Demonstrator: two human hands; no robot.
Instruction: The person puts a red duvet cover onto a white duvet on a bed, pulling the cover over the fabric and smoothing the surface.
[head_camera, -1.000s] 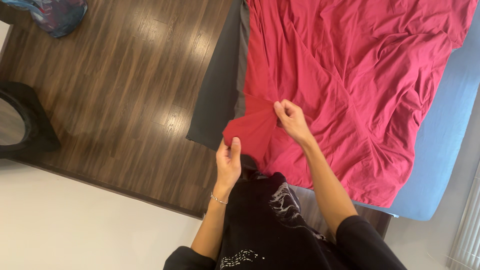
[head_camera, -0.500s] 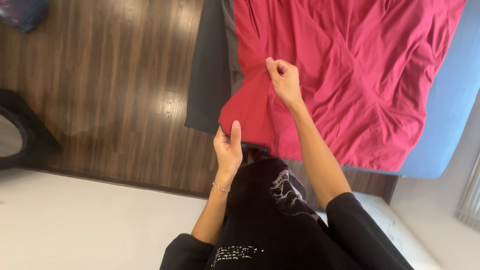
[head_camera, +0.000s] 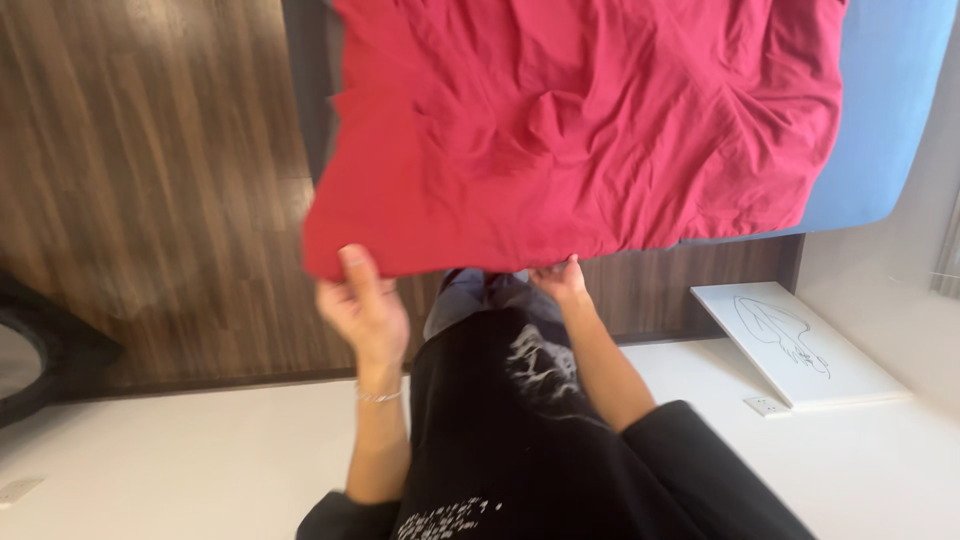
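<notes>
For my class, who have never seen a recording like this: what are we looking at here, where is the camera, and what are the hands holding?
There is no machine: a person wears a camera on the head, so the single view looks down along their own arms. The left hand and right hand each grip the near edge of a red sheet, which lies rumpled over a blue mattress. Below is a dark wooden floor. A white board with a line drawing rests nearby. The black clothing is the person's own.

The sheet (head_camera: 590, 130) lies on the bed (head_camera: 880, 120) before me, floor (head_camera: 150, 170) to its left, its near edge between my hands.
</notes>
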